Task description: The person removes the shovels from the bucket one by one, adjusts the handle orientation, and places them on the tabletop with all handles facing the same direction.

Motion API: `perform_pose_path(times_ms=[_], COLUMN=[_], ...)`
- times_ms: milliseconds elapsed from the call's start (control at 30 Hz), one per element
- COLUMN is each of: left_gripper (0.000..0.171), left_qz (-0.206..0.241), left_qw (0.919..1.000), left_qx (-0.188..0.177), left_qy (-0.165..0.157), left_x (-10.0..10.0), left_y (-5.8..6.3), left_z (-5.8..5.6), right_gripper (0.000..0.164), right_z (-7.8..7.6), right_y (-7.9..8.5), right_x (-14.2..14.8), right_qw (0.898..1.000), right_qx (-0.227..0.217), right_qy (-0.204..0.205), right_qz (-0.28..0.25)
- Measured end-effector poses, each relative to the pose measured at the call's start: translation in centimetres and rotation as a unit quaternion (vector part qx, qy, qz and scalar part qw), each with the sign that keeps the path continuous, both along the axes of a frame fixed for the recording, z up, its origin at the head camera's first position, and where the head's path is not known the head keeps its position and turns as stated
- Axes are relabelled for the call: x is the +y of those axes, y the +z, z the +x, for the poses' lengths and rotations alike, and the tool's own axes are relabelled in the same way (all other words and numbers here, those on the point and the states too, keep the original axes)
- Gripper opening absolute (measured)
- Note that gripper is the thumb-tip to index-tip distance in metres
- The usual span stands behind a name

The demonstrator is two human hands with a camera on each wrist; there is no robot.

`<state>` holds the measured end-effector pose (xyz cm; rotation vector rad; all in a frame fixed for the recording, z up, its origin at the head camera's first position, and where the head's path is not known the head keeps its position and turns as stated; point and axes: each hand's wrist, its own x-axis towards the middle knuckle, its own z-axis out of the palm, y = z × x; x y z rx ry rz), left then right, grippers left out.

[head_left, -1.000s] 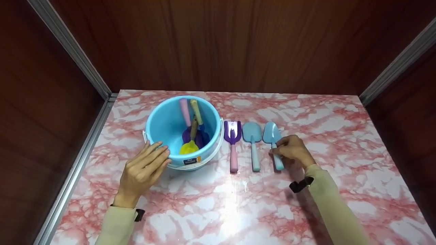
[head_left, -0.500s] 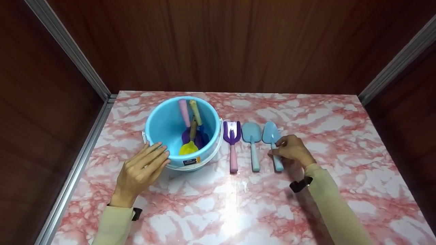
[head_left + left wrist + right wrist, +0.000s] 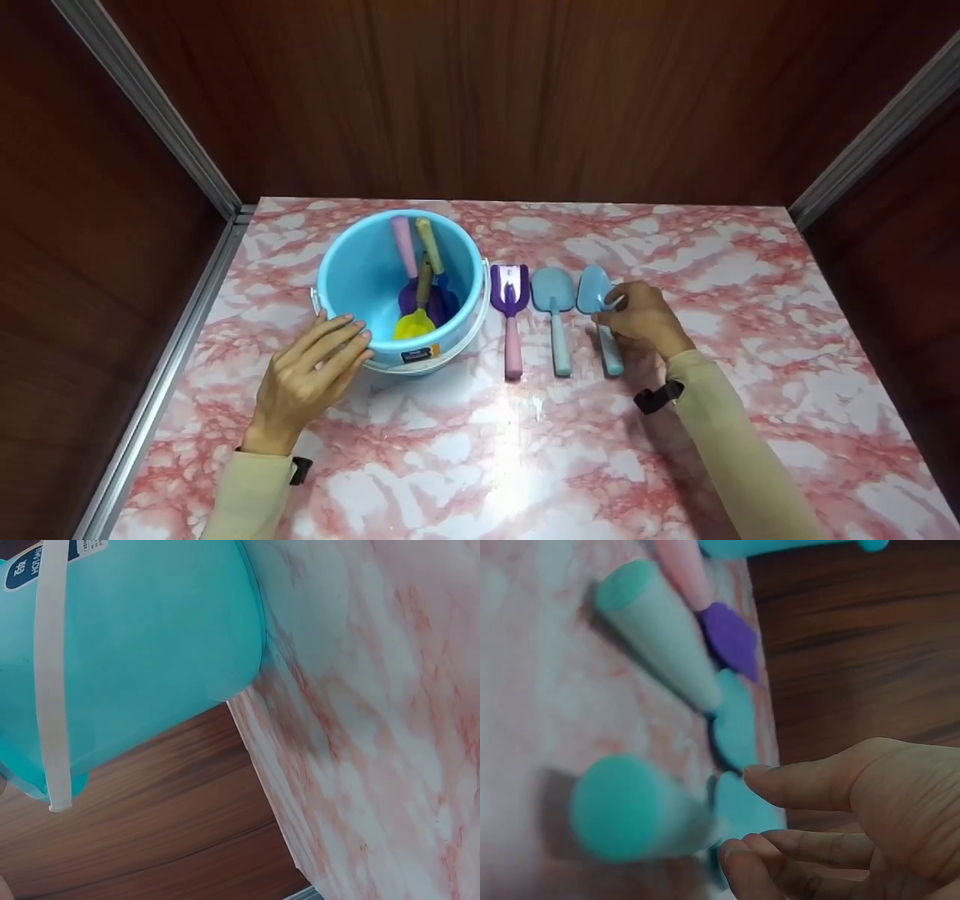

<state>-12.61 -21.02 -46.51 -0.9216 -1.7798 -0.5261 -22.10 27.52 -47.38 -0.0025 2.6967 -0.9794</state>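
A light blue bucket point(image 3: 360, 262) with a white bail handle point(image 3: 484, 300) stands upright on the table. My left hand point(image 3: 304, 379) rests its fairly straight fingers on the bucket's near-left rim; its thumb is hidden. Three toy shovels lie in a row to the right: a purple one with a pink handle point(image 3: 513, 349), a grey-blue one point(image 3: 553, 289), and a pointed light blue trowel point(image 3: 594, 289). Over the trowel's neck is my right hand point(image 3: 645, 319). The right wrist view has its thumb point(image 3: 802, 784) and fingertips apart, the trowel's handle point(image 3: 622, 810) free of them.
Inside the bucket lean a pink-handled shovel point(image 3: 403, 244), one with a pale yellow handle point(image 3: 430, 244), and a yellow scoop point(image 3: 414, 325). The red-and-white marbled table point(image 3: 450, 480) is bounded by brown wood panels point(image 3: 510, 97) at the back and sides.
My right hand has shifted up the trowel, from its handle to its neck and blade. The trowel stays in place in the row. My left hand remains on the bucket rim.
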Motion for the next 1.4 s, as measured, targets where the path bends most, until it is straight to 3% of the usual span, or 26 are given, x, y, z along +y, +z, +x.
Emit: perform_pose_path(times_ms=[233,500,600,700,800,900,967,1067,1267,1367,1400], left_gripper=[0.020,0.019,0.019,0.019,0.019,0.018,0.017,0.017,0.018,0.018,0.018], left_qz=[0.002,0.009,0.011,0.012,0.017,0.025,0.029,0.032,0.030,0.028,0.028], left_qw=[0.9999,0.9999,0.9999,0.9998,0.9997,0.9996,0.9994,0.9993,0.9995,0.9996,0.9996], left_qx=[0.012,0.002,0.004,0.011,0.016,0.017,0.017,0.017,0.011,0.009,0.009], left_qy=[0.003,0.008,0.009,0.009,0.006,0.002,0.002,0.001,0.005,0.004,0.003], left_x=[0.0,0.1,0.1,0.2,0.2,0.3,0.3,0.3,0.3,0.3,0.4], left_y=[0.1,-0.1,-0.2,-0.3,-0.4,-0.4,-0.5,-0.7,-0.8,-0.7,-0.7], left_z=[-0.1,0.0,0.0,0.0,0.0,-0.1,-0.2,-0.2,-0.1,-0.1,-0.1], right_gripper=[0.038,0.026,0.021,0.019,0.020,0.023,0.026,0.028,0.019,0.019,0.018], right_z=[-1.3,-2.0,-2.3,-2.7,-3.0,-3.2,-3.3,-3.4,-3.5,-3.3,-3.3], right_y=[3.5,8.4,9.7,10.6,11.4,11.8,11.8,11.3,9.6,9.0,8.8], right_x=[-3.3,-9.5,-11.9,-14.3,-16.7,-19.1,-20.7,-23.0,-26.0,-27.1,-27.4], right_qw=[0.995,0.978,0.963,0.938,0.914,0.890,0.870,0.825,0.703,0.641,0.626], right_qx=[0.090,0.168,0.211,0.251,0.269,0.276,0.286,0.312,0.374,0.378,0.374], right_qy=[0.044,0.122,0.170,0.240,0.305,0.359,0.390,0.435,0.467,0.465,0.464], right_qz=[0.019,0.009,-0.004,-0.018,0.001,0.052,0.101,0.181,0.384,0.480,0.504])
